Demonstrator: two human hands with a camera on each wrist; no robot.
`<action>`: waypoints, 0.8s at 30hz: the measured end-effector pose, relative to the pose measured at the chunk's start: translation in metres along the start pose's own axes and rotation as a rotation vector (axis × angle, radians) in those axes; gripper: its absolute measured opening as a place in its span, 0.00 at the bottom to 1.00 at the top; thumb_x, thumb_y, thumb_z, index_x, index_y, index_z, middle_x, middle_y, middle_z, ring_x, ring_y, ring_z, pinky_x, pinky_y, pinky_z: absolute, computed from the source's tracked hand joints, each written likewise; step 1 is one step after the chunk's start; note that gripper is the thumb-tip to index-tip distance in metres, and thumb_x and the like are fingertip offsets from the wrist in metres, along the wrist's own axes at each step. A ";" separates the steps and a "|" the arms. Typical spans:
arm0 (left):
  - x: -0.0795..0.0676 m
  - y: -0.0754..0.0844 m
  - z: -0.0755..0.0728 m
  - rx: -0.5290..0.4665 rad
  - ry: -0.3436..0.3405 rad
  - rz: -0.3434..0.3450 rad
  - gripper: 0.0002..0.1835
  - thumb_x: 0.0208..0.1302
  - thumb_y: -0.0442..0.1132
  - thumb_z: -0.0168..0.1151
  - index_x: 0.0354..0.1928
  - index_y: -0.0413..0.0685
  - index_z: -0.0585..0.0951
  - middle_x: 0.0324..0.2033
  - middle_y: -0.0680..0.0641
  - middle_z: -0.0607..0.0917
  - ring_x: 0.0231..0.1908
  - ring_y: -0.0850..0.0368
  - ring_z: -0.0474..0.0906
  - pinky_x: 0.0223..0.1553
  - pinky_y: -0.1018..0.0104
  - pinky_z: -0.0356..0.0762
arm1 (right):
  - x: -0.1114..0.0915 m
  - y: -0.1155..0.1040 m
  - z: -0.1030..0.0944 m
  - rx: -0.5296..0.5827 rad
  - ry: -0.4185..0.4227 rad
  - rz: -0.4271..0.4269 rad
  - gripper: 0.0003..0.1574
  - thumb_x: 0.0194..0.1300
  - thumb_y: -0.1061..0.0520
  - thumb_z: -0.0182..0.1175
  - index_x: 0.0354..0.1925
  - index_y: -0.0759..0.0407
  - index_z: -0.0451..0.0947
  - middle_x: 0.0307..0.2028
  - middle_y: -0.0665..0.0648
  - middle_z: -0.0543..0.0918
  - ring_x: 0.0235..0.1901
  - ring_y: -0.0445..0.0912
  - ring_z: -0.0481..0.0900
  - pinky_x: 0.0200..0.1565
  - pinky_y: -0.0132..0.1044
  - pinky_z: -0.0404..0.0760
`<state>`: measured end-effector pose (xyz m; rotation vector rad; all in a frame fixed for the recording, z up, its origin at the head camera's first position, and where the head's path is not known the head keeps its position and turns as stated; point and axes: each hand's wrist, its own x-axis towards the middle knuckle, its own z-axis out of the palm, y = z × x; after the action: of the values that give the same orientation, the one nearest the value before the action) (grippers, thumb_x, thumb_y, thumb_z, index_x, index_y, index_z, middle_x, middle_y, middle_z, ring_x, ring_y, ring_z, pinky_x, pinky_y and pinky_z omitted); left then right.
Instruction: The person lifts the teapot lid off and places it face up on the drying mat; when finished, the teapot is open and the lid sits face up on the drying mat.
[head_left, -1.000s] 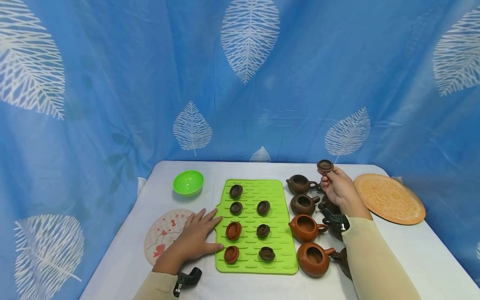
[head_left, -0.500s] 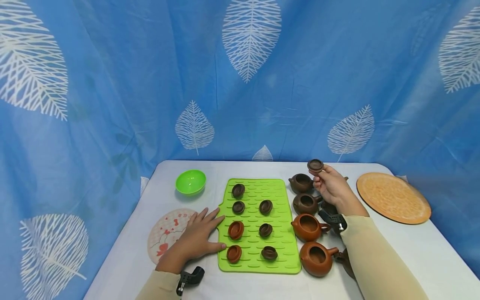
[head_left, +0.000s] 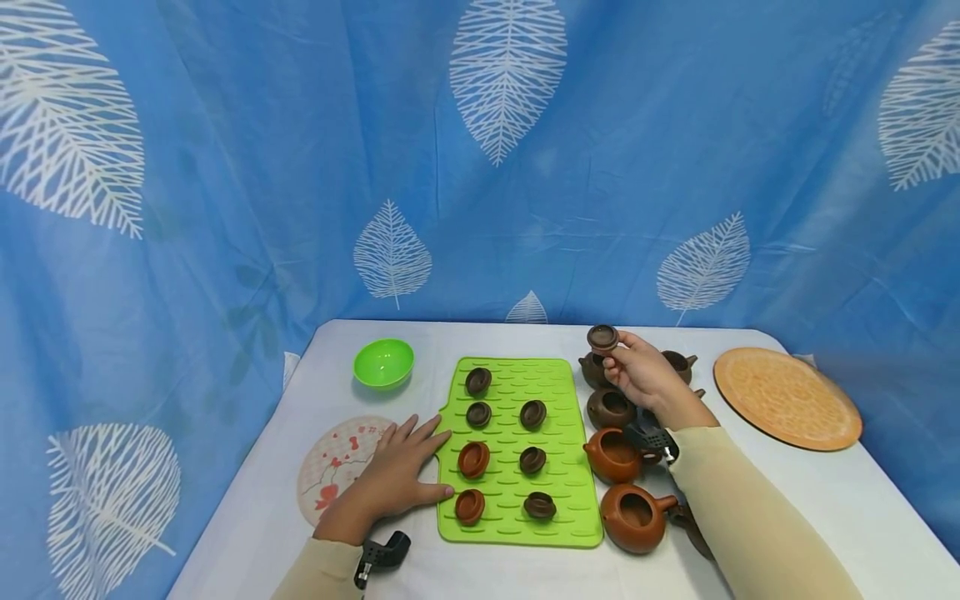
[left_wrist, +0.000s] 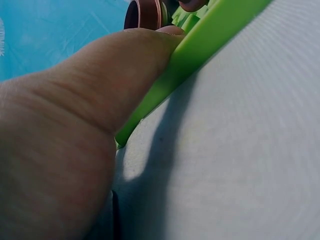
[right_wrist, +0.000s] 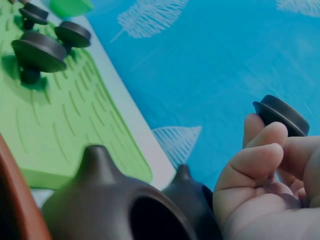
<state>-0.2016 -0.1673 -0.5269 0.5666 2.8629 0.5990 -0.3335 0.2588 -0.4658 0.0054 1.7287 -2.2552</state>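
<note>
My right hand (head_left: 637, 373) pinches a dark brown teapot lid (head_left: 603, 338) upside down above the farthest dark teapot (head_left: 591, 372). In the right wrist view the lid (right_wrist: 281, 116) stands out past the curled fingers. My left hand (head_left: 397, 475) lies spread with straight fingers, its thumb at the left edge of the green mat (head_left: 510, 533). Several dark lids (head_left: 532, 414) and two reddish lids (head_left: 473, 459) lie upturned in two columns on that mat. Two reddish-brown teapots (head_left: 632, 518) and several dark ones stand lidless right of the mat, some partly hidden by my right arm.
A green bowl (head_left: 384, 364) stands at the back left. Beneath my left hand lies a round patterned mat (head_left: 326, 467). An orange-tan round mat (head_left: 787, 400) sits at the far right, and a blue leaf-print curtain (head_left: 480, 208) hangs behind the table.
My right hand has carried the lid left, from above the right-hand teapots to over the back-left dark teapot. The left hand has stayed in place.
</note>
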 end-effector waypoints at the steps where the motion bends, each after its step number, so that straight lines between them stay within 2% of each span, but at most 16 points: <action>1: 0.000 -0.001 0.000 0.000 0.001 0.001 0.50 0.57 0.73 0.69 0.79 0.63 0.68 0.83 0.54 0.58 0.83 0.39 0.46 0.79 0.32 0.40 | 0.001 0.001 0.003 -0.013 -0.003 0.003 0.12 0.85 0.58 0.45 0.60 0.51 0.69 0.45 0.50 0.81 0.31 0.36 0.70 0.31 0.26 0.73; 8: -0.001 -0.002 0.000 -0.006 -0.003 0.007 0.50 0.58 0.72 0.69 0.79 0.62 0.68 0.82 0.53 0.58 0.83 0.38 0.46 0.79 0.31 0.40 | 0.012 0.009 0.022 -0.105 -0.018 0.033 0.11 0.85 0.58 0.47 0.59 0.54 0.70 0.43 0.52 0.80 0.29 0.37 0.70 0.29 0.27 0.73; 18: 0.002 -0.001 -0.002 0.007 0.007 0.020 0.49 0.58 0.72 0.69 0.79 0.60 0.69 0.82 0.51 0.60 0.82 0.37 0.48 0.78 0.30 0.42 | 0.027 0.019 0.050 -0.296 -0.062 0.085 0.17 0.85 0.59 0.45 0.65 0.60 0.68 0.50 0.60 0.80 0.28 0.36 0.73 0.30 0.28 0.78; 24: 0.001 -0.002 -0.003 0.004 0.007 0.019 0.50 0.58 0.72 0.69 0.79 0.60 0.69 0.82 0.51 0.59 0.82 0.37 0.47 0.78 0.30 0.42 | 0.037 0.026 0.063 -0.345 -0.069 0.148 0.16 0.84 0.60 0.45 0.64 0.63 0.69 0.55 0.66 0.80 0.28 0.37 0.73 0.28 0.28 0.77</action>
<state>-0.2042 -0.1696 -0.5252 0.5947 2.8686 0.5997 -0.3518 0.1847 -0.4802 -0.0181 1.9858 -1.8102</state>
